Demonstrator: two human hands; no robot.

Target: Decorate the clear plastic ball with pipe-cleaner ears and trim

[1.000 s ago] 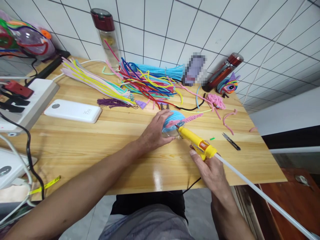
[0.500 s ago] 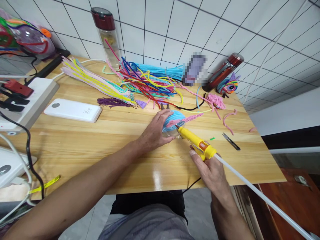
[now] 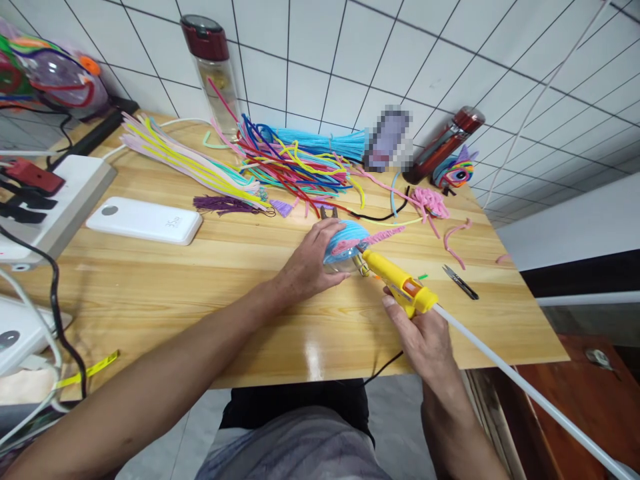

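My left hand [image 3: 316, 261] is wrapped round a clear rounded piece covered with blue pipe cleaners [image 3: 349, 235], holding it on the table. A pink pipe-cleaner strip [image 3: 384, 235] sticks out from its right side, and a pink patch lies on its front. In my right hand [image 3: 425, 337] is a yellow hot glue gun [image 3: 400, 277], its nozzle at the piece where the pink strip joins. A long white glue stick [image 3: 520, 377] runs out of the gun's back end. Fingers hide the left side of the blue piece.
Bundled pipe cleaners [image 3: 300, 163] lie along the tiled wall, near a clear bottle [image 3: 215, 80] and a red thermos [image 3: 445, 143]. Small snips [image 3: 460, 282] lie to the right. A white power bank [image 3: 145, 221] and a power strip [image 3: 75, 200] are on the left.
The glue gun and my right hand have shifted slightly right, moving the nozzle along the blue piece toward the pink strip. My left hand keeps its hold.
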